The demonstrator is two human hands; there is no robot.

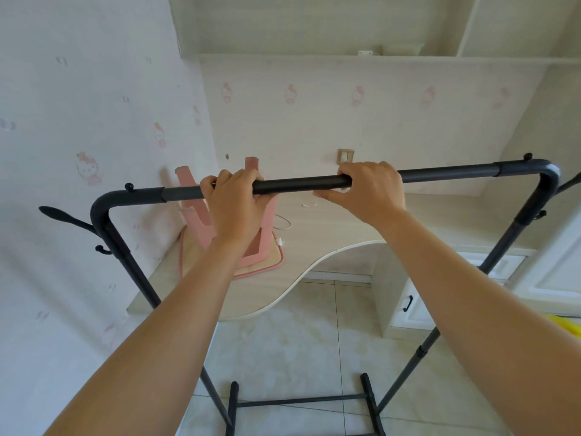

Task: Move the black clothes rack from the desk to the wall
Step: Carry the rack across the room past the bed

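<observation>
Both my left hand point(234, 199) and right hand point(366, 191) are clamped on the top bar of the black clothes rack point(301, 183), which stands before the desk point(330, 234), so the carry to the wall point(78, 121) seems barely begun.

A pink stool point(251, 221) is lying upside down on a cushion point(267, 265) near the worktop's left end. A white cable point(284, 223) is trailing just beside it.
</observation>
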